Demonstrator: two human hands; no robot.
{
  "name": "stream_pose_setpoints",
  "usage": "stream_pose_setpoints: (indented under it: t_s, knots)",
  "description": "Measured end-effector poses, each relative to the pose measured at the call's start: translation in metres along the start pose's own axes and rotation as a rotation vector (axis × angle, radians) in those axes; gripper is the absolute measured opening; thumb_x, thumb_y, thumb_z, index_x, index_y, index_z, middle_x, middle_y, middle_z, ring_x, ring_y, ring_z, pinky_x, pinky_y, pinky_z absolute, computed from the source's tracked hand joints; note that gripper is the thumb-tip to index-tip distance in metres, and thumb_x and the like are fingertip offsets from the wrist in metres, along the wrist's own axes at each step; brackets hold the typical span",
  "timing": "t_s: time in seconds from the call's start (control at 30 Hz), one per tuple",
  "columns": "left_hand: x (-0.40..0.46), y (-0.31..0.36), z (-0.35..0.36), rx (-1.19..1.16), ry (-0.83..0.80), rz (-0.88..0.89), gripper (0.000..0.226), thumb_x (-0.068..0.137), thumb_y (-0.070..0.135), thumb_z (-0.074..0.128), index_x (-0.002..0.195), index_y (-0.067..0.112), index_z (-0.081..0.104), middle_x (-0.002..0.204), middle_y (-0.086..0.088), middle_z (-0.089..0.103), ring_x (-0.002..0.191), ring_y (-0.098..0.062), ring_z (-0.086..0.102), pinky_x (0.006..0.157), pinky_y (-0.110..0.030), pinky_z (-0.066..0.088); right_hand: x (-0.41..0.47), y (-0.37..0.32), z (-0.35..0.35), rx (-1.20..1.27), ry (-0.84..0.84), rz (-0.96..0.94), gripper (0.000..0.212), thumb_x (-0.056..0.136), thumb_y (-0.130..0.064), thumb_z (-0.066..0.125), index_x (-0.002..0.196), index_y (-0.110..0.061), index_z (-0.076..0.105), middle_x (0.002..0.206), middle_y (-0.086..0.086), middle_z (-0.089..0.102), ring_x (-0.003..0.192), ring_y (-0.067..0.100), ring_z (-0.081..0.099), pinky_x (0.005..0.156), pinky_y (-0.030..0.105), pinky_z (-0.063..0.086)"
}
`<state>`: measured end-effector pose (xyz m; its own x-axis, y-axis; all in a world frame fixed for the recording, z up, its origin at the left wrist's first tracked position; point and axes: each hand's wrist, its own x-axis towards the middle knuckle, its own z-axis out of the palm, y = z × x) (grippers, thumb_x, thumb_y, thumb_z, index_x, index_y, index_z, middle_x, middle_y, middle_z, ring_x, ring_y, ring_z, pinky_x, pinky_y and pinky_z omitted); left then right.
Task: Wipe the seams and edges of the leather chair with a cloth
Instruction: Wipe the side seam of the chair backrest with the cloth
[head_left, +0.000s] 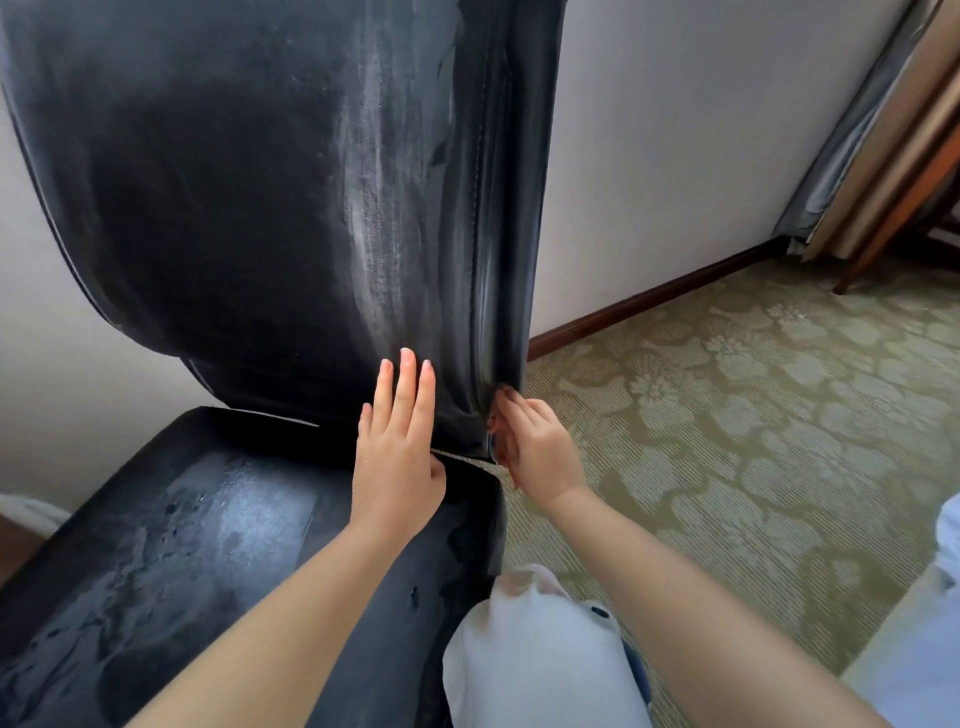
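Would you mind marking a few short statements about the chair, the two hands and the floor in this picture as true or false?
1. The left hand lies flat with fingers spread on the lower chair back. True.
2. The right hand rests on the carpet. False: it grips the back's lower right edge, near the stitched seam.
3. The chair is upholstered in white fabric. False: it is black and glossy, with pale streaks.
4. The seat carries pale smears. True.
5. A cloth is plainly visible in the left hand. False: that hand is flat and holds nothing visible.
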<state>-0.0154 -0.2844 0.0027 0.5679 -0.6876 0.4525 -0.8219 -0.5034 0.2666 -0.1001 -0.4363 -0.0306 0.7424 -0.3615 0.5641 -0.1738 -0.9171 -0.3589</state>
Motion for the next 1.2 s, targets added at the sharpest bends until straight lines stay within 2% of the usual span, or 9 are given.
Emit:
stream_pose_setpoints:
  t_s: [0.37, 0.5, 0.57, 0.67, 0.77, 0.87, 1.0, 1.1, 1.2]
  knots:
    - [-0.025, -0.021, 0.028, 0.123, -0.074, 0.089, 0.096, 0.061, -0.003, 0.069, 0.144, 0.004, 0.022, 0.152, -0.013, 0.025, 0.139, -0.026, 0.024, 0.104, -0.055, 0.035, -0.009, 0.023, 0.019, -0.06, -0.009, -0.153, 0.043, 0.061, 0.015, 0.075, 0.102, 0.003, 0.067, 0.105, 0.014, 0.069, 0.084, 0.019, 0.048, 0.062, 0.028, 0.055]
    - [-0.032, -0.022, 0.039, 0.053, -0.146, 0.019, 0.09, 0.065, 0.002, 0.071, 0.143, 0.006, 0.025, 0.144, -0.012, 0.043, 0.13, -0.026, 0.042, 0.099, -0.052, 0.044, -0.013, 0.035, 0.026, -0.235, -0.023, -0.285, 0.032, 0.077, 0.006, 0.048, 0.1, 0.001, 0.069, 0.102, 0.014, 0.069, 0.082, 0.021, 0.051, 0.076, 0.027, 0.046]
    - [-0.03, -0.019, 0.043, 0.059, -0.244, -0.085, 0.086, 0.076, 0.013, 0.067, 0.147, 0.009, 0.02, 0.149, -0.007, 0.036, 0.135, -0.023, 0.037, 0.101, -0.053, 0.041, -0.019, 0.044, 0.035, -0.325, -0.148, -0.35, 0.037, 0.079, 0.003, 0.041, 0.103, 0.001, 0.069, 0.101, 0.013, 0.07, 0.087, 0.021, 0.055, 0.078, 0.026, 0.048]
    - [-0.03, -0.022, 0.051, 0.059, -0.512, -0.233, 0.075, 0.095, 0.036, 0.044, 0.151, 0.017, -0.003, 0.159, 0.006, 0.003, 0.146, -0.016, 0.006, 0.112, -0.056, 0.022, -0.043, 0.06, 0.047, -0.385, -0.558, -0.13, 0.04, 0.087, 0.0, 0.044, 0.125, -0.004, 0.056, 0.122, 0.009, 0.06, 0.109, 0.025, 0.054, 0.083, 0.03, 0.051]
    - [-0.032, -0.027, 0.058, 0.15, -0.707, -0.191, 0.063, 0.1, 0.046, 0.028, 0.151, 0.021, 0.002, 0.159, 0.006, 0.002, 0.147, -0.02, -0.001, 0.112, -0.061, 0.015, -0.058, 0.076, 0.051, -0.32, -0.619, 0.115, 0.044, 0.088, -0.005, 0.055, 0.131, -0.008, 0.047, 0.13, 0.005, 0.053, 0.119, 0.025, 0.047, 0.089, 0.034, 0.049]
    - [-0.027, -0.03, 0.06, 0.256, -0.763, -0.131, 0.058, 0.1, 0.049, 0.024, 0.15, 0.023, 0.013, 0.159, 0.004, 0.006, 0.147, -0.023, 0.001, 0.108, -0.061, 0.02, -0.052, 0.068, 0.058, -0.196, -0.54, -0.054, 0.036, 0.068, 0.002, 0.063, 0.104, -0.001, 0.064, 0.104, 0.014, 0.066, 0.095, 0.034, 0.062, 0.065, 0.039, 0.057]
    - [-0.014, -0.033, 0.056, 0.214, -0.805, -0.155, 0.06, 0.097, 0.051, 0.033, 0.149, 0.024, 0.02, 0.158, 0.003, 0.013, 0.146, -0.023, 0.009, 0.106, -0.062, 0.029, -0.041, 0.06, 0.056, -0.19, -0.585, -0.136, 0.081, 0.02, -0.015, 0.09, 0.097, 0.0, 0.069, 0.09, 0.011, 0.067, 0.075, 0.029, 0.065, 0.053, 0.029, 0.055]
    - [-0.01, -0.034, 0.054, 0.206, -0.824, -0.165, 0.06, 0.096, 0.052, 0.037, 0.149, 0.025, 0.023, 0.158, 0.004, 0.016, 0.145, -0.023, 0.012, 0.104, -0.062, 0.032, -0.031, 0.043, 0.028, -0.146, -0.323, -0.319, 0.033, 0.066, 0.0, 0.061, 0.099, 0.001, 0.069, 0.094, 0.015, 0.067, 0.078, 0.031, 0.063, 0.063, 0.033, 0.056]
    - [-0.013, -0.032, 0.052, 0.229, -0.817, -0.161, 0.06, 0.096, 0.052, 0.034, 0.149, 0.026, 0.022, 0.158, 0.004, 0.016, 0.145, -0.022, 0.011, 0.104, -0.062, 0.031, -0.018, 0.019, 0.008, -0.162, -0.082, -0.487, 0.039, 0.09, 0.006, 0.031, 0.099, 0.002, 0.069, 0.095, 0.017, 0.067, 0.079, 0.031, 0.063, 0.076, 0.035, 0.054]
